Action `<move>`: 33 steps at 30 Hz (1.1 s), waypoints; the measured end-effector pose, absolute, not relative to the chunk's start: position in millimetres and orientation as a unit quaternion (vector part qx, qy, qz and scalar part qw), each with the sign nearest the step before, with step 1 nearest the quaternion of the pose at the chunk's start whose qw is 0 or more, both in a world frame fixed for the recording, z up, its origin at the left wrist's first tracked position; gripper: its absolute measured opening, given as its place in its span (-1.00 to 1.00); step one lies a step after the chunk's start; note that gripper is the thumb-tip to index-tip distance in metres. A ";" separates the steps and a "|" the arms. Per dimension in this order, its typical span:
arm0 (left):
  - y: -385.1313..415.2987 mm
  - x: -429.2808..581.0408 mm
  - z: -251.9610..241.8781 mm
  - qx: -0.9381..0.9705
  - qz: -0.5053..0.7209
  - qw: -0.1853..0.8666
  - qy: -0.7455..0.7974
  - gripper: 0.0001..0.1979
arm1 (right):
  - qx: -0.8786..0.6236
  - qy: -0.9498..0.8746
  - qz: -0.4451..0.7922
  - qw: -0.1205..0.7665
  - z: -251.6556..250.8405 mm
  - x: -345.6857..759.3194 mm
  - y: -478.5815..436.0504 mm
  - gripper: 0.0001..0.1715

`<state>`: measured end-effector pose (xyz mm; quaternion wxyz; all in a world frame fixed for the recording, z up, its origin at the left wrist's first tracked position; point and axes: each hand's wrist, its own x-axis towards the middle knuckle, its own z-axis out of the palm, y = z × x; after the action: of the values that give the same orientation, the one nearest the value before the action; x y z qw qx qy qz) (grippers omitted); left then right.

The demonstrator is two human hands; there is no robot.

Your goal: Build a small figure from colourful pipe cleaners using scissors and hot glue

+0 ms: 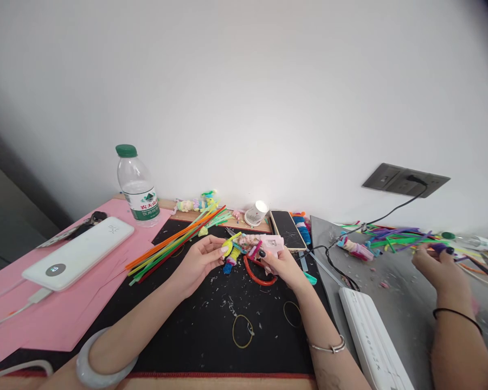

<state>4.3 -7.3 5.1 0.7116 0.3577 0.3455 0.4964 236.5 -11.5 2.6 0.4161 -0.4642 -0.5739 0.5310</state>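
Over the black mat (pixel 203 330), my left hand (pixel 205 260) is closed, its fingertips pinching a bright yellow pipe cleaner (pixel 228 247). That piece belongs to or lies against a small yellow and blue pipe-cleaner figure (pixel 232 259). To its right, my right hand (pixel 280 264) is closed with thumb and finger together near a magenta pipe cleaner (pixel 255 250); the exact grip is partly hidden. Red-handled scissors (pixel 261 279) lie just below this hand, their blades covered. A pale pink box-like piece (pixel 273 242) shows behind my right fingers.
Left are loose pipe cleaners (pixel 168 249), a power bank (pixel 79 253) on pink paper (pixel 106 292) and a water bottle (pixel 140 189). A paper cup (pixel 256 213) and phone (pixel 288 230) stand behind. Right are a power strip (pixel 370 336), cables and another person's hand (pixel 441 268).
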 end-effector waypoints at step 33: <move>-8.0 4.5 8.4 0.352 0.493 0.713 0.353 -0.77 | -0.471 -0.584 0.528 0.397 0.0 240.7 -8.5 -0.50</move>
<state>4.5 -8.0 8.4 0.7132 0.3520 0.3533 0.4926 240.7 -8.5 0.0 0.3974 -0.4711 -0.5839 0.5284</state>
